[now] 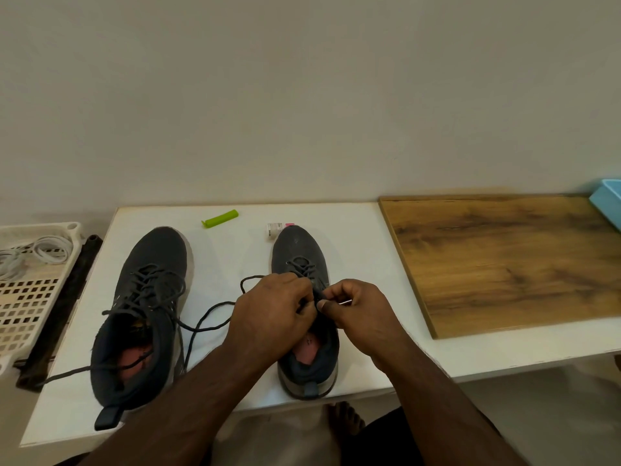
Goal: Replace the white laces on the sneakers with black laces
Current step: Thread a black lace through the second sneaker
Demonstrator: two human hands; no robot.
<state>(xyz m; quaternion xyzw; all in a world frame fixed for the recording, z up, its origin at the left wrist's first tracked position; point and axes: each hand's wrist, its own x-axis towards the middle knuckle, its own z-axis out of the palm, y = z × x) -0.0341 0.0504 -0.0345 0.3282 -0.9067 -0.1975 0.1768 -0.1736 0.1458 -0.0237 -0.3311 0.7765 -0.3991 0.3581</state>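
Two hands meet over the right sneaker [304, 331], the left hand [272, 314] and right hand [356, 307] each in a narrow grip pinching the black lace [215, 311] above its tongue. Left of the grip, the other sneaker [144, 314] sits loosely threaded in black. Both stand on a white counter [363, 237]. Beyond: a green clip [220, 218], wooden board [504, 260], and basket [30, 290] holding white laces [40, 252] at far left.

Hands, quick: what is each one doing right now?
Left hand: fingers curled on the black lace over the right sneaker.
Right hand: pinches the same lace.
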